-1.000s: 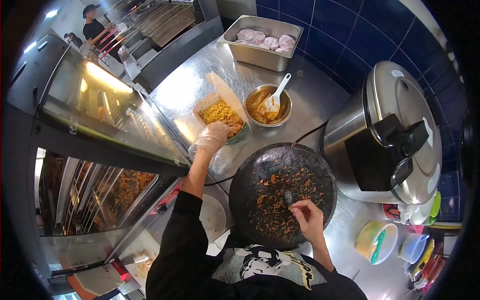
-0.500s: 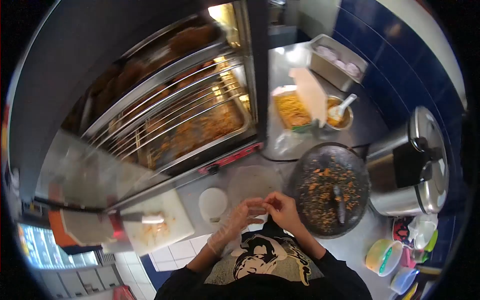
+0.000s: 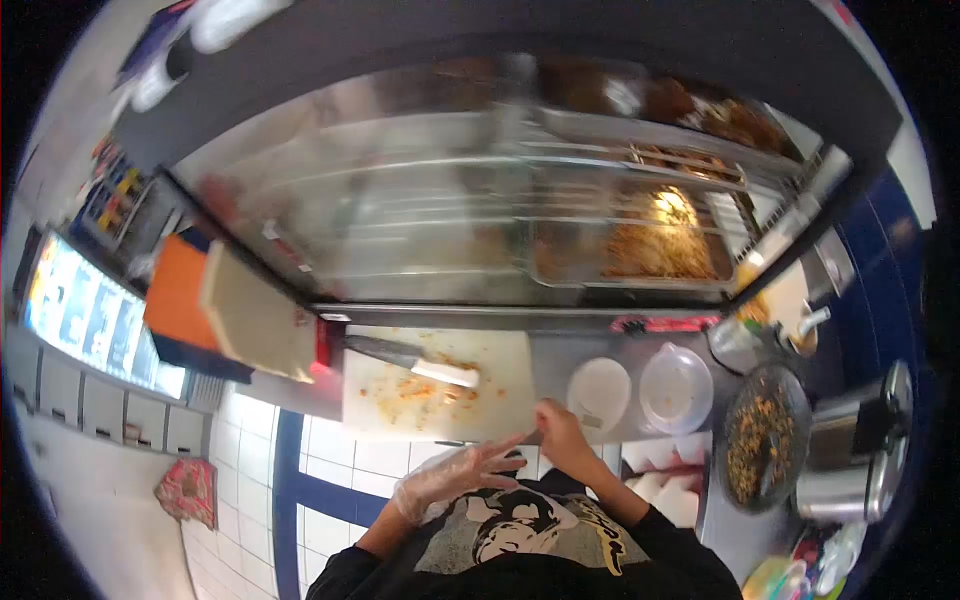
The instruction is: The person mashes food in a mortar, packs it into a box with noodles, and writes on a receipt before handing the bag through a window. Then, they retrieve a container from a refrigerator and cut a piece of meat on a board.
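Note:
A clear plastic glove covers my left hand [image 3: 465, 474], whose fingers are stretched out toward the right. My right hand [image 3: 563, 436] is bare and closed at the left hand's fingertips, pinching what looks like the glove's end. Just beyond both hands lies a white cutting board [image 3: 437, 398] with orange food scraps and a cleaver [image 3: 447, 373] on it. Right of the board, near my right hand, are a white round lid or bowl [image 3: 599, 391] and a clear plastic bowl [image 3: 676, 388].
A glass display cabinet [image 3: 420, 220] with food trays stands behind the counter. At the right are a dark pan [image 3: 735, 440] of chopped food and a large steel pot [image 3: 845, 455]. An orange box [image 3: 180, 300] stands at the left.
The view has swung left, bringing the cutting board in front of me. My gloved left hand has straightened its fingers, and my right hand is now closed at its fingertips.

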The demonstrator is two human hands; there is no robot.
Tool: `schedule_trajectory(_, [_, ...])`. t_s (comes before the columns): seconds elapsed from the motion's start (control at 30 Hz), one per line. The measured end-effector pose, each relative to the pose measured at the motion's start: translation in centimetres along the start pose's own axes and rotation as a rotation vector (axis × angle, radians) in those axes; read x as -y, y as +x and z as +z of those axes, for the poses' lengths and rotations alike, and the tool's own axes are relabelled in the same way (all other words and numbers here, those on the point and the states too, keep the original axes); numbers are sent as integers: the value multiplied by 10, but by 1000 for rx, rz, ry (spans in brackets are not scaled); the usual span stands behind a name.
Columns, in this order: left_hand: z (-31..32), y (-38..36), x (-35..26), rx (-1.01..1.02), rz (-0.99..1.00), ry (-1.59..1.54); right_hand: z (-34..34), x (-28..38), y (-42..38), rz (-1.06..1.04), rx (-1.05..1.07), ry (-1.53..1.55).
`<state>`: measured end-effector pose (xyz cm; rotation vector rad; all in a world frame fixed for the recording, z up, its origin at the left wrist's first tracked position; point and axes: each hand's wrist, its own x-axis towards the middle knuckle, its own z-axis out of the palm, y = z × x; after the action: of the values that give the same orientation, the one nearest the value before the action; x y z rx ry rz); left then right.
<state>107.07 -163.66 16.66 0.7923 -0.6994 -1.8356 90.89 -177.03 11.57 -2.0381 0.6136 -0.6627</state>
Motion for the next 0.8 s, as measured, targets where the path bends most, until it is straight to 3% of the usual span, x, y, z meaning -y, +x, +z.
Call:
schedule_trajectory(0.03, [-6,-12,0,47,30,-64,3,4,7,70,-42,19])
schedule_trajectory(0.23, [-33,-42,8,-127,172,-106,42,47,43,-110,-73,92])
schedule_trajectory(0.3, [-38,-44,11,-242,178,-103,51,49,49,-252,118,13])
schedule_trajectory(0.47, [-35,-58,3,-259,198,-5,64,48,57,-219,139,-36])
schedule_trajectory(0.57, [-42,-67,2,-202,208,-99,64,50,65,-213,59,-117])
schedule_trajectory(0.67, [-52,-64,10,-206,177,-291,67,51,75,-85,-13,0])
schedule_trajectory(0.73, [-47,-61,6,-406,147,-364,72,78,83,-367,-202,-362])
schedule_trajectory(0.77, [-48,-59,7,-410,155,-364,76,77,82,-375,-197,-360])
schedule_trajectory(0.8, [-50,-56,10,-451,161,-341,81,73,77,-382,-46,-296])
